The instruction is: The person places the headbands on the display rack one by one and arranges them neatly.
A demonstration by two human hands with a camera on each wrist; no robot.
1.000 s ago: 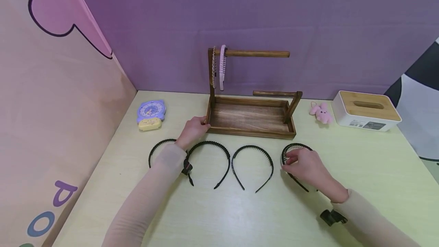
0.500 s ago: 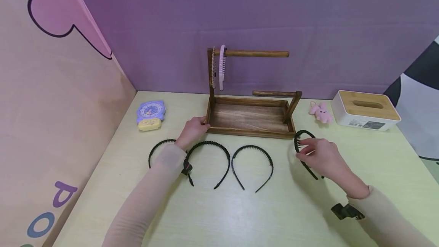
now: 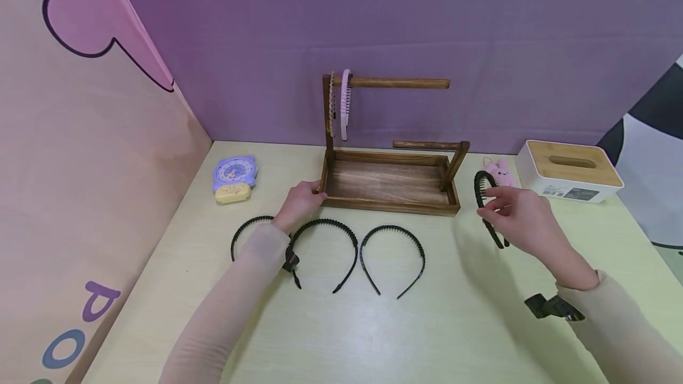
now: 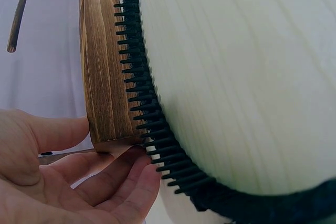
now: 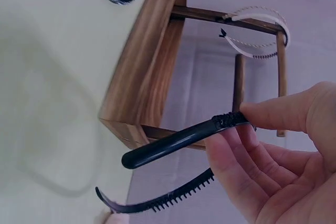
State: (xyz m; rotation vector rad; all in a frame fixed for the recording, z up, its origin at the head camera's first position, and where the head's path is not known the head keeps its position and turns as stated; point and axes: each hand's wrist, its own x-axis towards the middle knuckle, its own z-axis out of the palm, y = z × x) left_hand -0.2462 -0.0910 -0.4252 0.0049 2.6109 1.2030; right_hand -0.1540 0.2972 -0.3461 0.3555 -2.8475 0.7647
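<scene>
My right hand (image 3: 525, 218) pinches a black toothed headband (image 3: 479, 188) between thumb and fingers, lifted above the table at the right of the wooden rack (image 3: 392, 209). In the right wrist view, one end of this headband (image 5: 173, 142) points left, away from the fingertips. My left hand (image 3: 300, 203) grips the rack's front left corner, the thumb on one side and the fingers on the other in the left wrist view. On the rack's upper bar hang a pale pink headband (image 3: 345, 108) and a thin beige one (image 3: 332, 105). The lower bar (image 3: 427, 146) carries nothing.
Three dark headbands lie before the rack: a left one (image 3: 248, 225) partly under my left forearm, a middle one (image 3: 325, 221) and a right one (image 3: 392, 228). A purple and yellow object (image 3: 235, 176), a pink plush (image 3: 501, 172) and a tissue box (image 3: 571, 173) stand behind.
My right hand has raised the black headband off the table and carried it rightward and toward the back, in front of the plush. My left hand stays at the rack's corner.
</scene>
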